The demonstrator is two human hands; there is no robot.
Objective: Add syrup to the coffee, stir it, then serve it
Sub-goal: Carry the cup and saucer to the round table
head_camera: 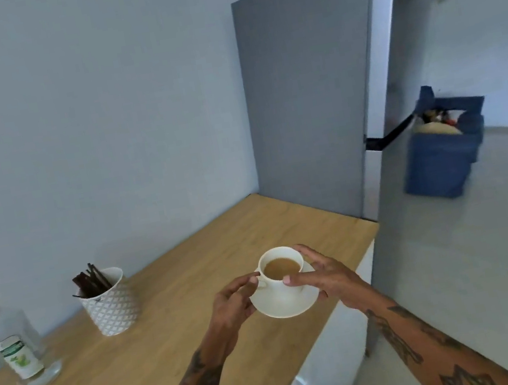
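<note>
A white cup (279,280) of milky coffee (281,267) stands on a white saucer (281,305), held above the right part of the wooden counter (197,302). My left hand (234,303) grips the saucer's left edge, its fingertips near the cup's handle. From the right, my right hand (324,276) holds the saucer, with fingers stretched beside the cup's rim. At the far left on the counter stands a clear syrup bottle (13,347) with a green label and a dark pourer. A patterned white pot (111,303) holds several dark stir sticks (91,281).
A tall grey fridge (314,98) rises at the counter's right end. A blue bag (443,147) filled with items sits on the pale floor beyond it. White cabinet fronts (328,364) run below the counter edge. A plain wall backs the counter.
</note>
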